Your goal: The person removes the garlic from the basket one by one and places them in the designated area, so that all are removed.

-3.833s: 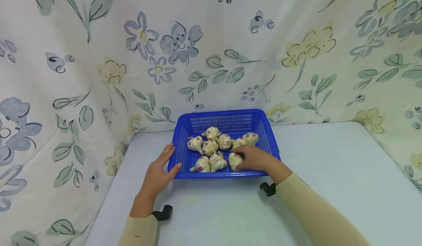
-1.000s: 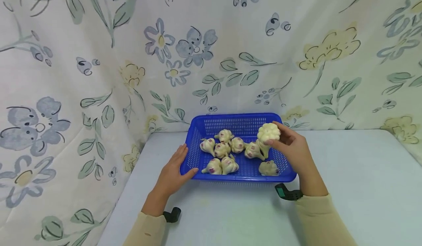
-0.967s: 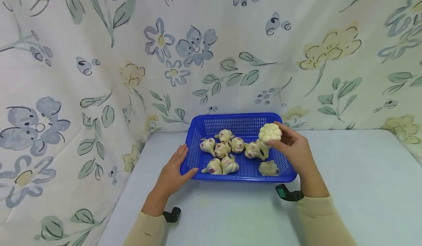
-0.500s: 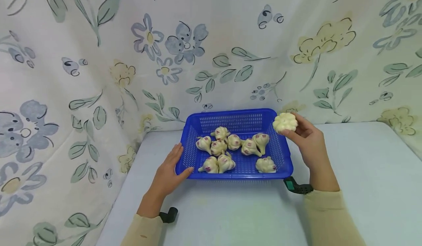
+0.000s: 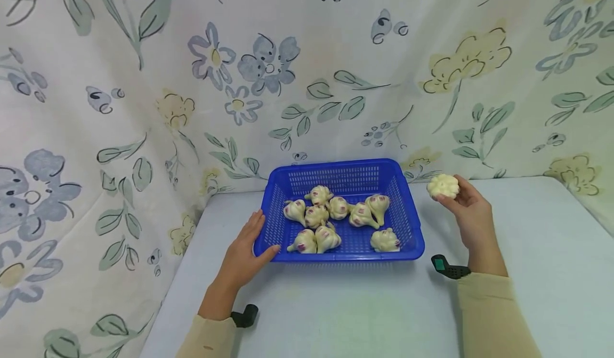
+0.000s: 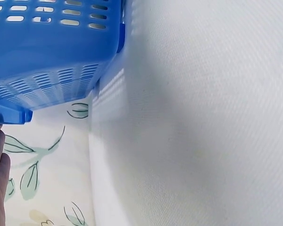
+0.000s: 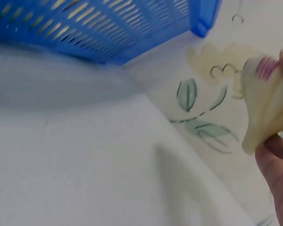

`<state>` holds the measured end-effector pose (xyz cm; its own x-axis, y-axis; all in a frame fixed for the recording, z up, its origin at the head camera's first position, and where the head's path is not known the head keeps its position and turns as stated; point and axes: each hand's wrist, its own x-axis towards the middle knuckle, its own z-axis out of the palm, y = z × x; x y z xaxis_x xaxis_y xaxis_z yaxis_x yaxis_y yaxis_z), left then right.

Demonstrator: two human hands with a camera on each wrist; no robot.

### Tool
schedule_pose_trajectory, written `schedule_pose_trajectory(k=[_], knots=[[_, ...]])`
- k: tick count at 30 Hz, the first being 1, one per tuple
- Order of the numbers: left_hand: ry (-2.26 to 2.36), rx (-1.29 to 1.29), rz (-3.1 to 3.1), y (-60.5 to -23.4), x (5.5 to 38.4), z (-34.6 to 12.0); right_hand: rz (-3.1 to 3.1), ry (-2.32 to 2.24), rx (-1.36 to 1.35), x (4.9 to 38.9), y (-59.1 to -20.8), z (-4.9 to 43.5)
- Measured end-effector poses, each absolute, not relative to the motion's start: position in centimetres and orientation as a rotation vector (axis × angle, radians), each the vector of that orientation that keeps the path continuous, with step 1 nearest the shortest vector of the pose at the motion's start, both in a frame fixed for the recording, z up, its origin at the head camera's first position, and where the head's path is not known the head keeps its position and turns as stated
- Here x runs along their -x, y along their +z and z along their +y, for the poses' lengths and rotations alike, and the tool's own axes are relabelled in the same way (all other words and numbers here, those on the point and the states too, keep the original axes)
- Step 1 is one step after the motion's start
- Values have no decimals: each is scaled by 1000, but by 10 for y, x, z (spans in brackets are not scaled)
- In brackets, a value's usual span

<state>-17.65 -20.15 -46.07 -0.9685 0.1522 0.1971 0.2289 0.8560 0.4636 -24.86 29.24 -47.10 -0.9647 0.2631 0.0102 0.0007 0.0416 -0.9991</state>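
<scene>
My right hand (image 5: 474,219) pinches a garlic bulb (image 5: 442,186) between thumb and fingers, just to the right of a blue plastic basket (image 5: 336,257). The bulb's pale, lobed underside faces me in the head view; from the right wrist, the held garlic bulb (image 7: 262,101) shows purple marks and a tapering neck. On the other side, my left hand (image 5: 241,259) rests against the basket's left end, fingers straight along the rim and thumb by the front corner. Several garlic bulbs (image 5: 316,217) lie grouped inside the basket, and a single garlic bulb (image 5: 385,240) sits near its front right corner.
A white table (image 5: 336,315) holds the basket near its back edge. Behind and to the left hangs a floral curtain (image 5: 307,70). The table surface extends to the right beneath my right hand. Each wrist wears a black strap mount (image 5: 448,268).
My right hand took a garlic bulb out of the basket, lifted it over the right rim and moved it right, clear of the basket, then slightly lower. My left hand stayed at the basket's left end.
</scene>
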Motion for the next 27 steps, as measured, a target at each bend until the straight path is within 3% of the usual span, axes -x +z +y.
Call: schedule_pose_trajectory(k=[12, 27], knots=[[-781, 268, -2880, -460, 175, -199, -2404, 1939, 261, 260, -506, 298], [-814, 281, -2863, -463, 175, -200, -2608, 1719, 234, 260, -516, 296]])
